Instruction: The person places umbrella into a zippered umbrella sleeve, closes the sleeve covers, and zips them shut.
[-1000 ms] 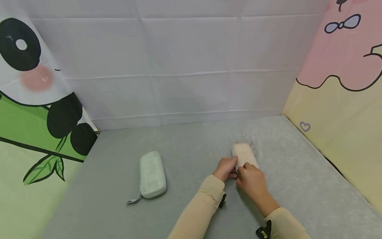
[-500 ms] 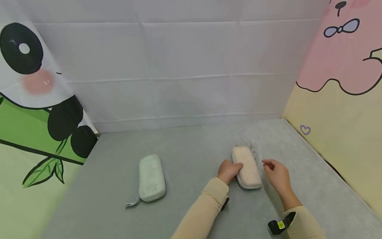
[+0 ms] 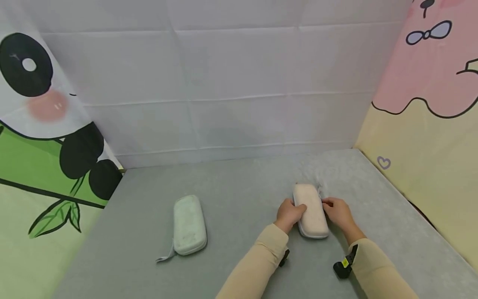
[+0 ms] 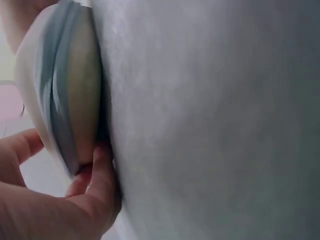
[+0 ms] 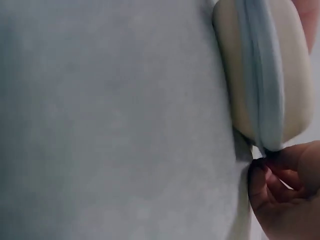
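A cream zippered pencil case (image 3: 310, 211) with a grey-blue zipper band lies on the right part of the table. My left hand (image 3: 290, 214) grips its left side, thumb on top and fingers tucked low along the side, as the left wrist view shows beside the zipper band (image 4: 57, 85). At the case's right edge is my right hand (image 3: 337, 211). In the right wrist view its thumb and forefinger pinch a small dark zipper pull (image 5: 265, 157) at the end of the band. The zipper line looks closed along the visible sides.
A pale green zippered case (image 3: 189, 224) lies to the left, its grey strap (image 3: 166, 256) trailing toward the front. The grey table (image 3: 239, 182) meets a white cloth wall (image 3: 239, 83) at the back and a printed panel (image 3: 422, 174) on the right.
My right hand has left the case's near end, swung out to the right, then come in to its right edge. My left thumb has come onto the top. The case has shifted slightly right.
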The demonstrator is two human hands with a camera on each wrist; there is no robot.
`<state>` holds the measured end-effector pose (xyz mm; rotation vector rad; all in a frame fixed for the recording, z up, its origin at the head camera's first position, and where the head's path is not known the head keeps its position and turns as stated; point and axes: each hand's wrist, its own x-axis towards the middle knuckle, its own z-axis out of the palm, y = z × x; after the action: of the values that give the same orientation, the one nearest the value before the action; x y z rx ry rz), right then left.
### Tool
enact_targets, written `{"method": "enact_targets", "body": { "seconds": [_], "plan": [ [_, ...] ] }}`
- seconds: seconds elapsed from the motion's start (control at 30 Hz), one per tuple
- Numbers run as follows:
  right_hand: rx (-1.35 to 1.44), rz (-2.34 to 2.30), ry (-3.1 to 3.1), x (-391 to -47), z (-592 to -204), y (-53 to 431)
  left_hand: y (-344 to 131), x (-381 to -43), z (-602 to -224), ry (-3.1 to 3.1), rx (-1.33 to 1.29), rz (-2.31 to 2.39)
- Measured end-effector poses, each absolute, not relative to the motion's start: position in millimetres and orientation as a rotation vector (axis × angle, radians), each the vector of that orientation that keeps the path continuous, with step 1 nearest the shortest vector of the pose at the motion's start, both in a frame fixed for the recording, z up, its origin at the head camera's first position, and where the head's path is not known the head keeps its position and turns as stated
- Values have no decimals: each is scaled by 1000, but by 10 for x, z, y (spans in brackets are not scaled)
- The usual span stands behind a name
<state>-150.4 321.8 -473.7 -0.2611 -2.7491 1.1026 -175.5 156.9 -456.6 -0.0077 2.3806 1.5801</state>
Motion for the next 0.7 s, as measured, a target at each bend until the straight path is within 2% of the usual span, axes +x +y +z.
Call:
{"method": "enact_targets", "body": {
  "seconds": [0.4,0.7],
  "plan": [
    [-426,1372,-2549,-1402,-4657,3118,1494,-1762,-4523,1900,-122,1903],
    [-262,1507,-2378,-1256,-4273,3003,1244,-1849,-4331,1578,-16,1953]
  ]
}}
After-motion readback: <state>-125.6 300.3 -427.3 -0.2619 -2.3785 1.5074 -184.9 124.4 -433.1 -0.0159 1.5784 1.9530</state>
